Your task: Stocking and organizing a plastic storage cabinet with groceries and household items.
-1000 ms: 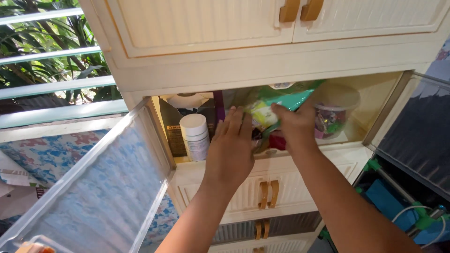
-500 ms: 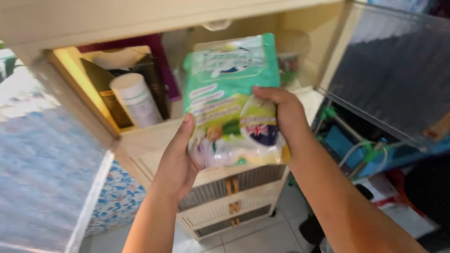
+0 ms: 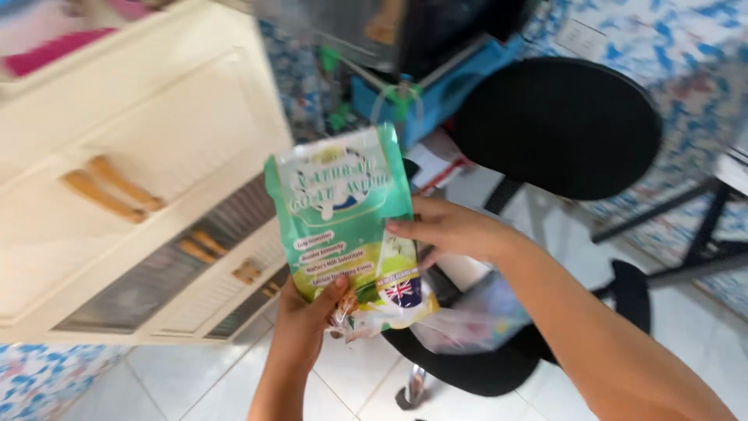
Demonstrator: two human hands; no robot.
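Here, your left hand (image 3: 305, 321) grips the green pouch (image 3: 348, 226) at its bottom edge; your right hand (image 3: 446, 228) clasps its right side. The pouch is in mid-air between the cream drawer cabinet (image 3: 132, 187) and black chair (image 3: 557, 129), tiled floor (image 3: 195, 382) below; contents unseen.

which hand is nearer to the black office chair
Right. The right hand, gripping the green pouch's side edge, is just below the black chair; the left hand holds the pouch's bottom, farther away.

A flat green pouch (image 3: 347, 226) with a white top panel, yellow-green lower part and a small flag emblem is held upright in front of the cream cabinet (image 3: 132, 179). It is gripped at its bottom by the left hand (image 3: 308, 323) and at its right edge by the right hand (image 3: 448, 230).
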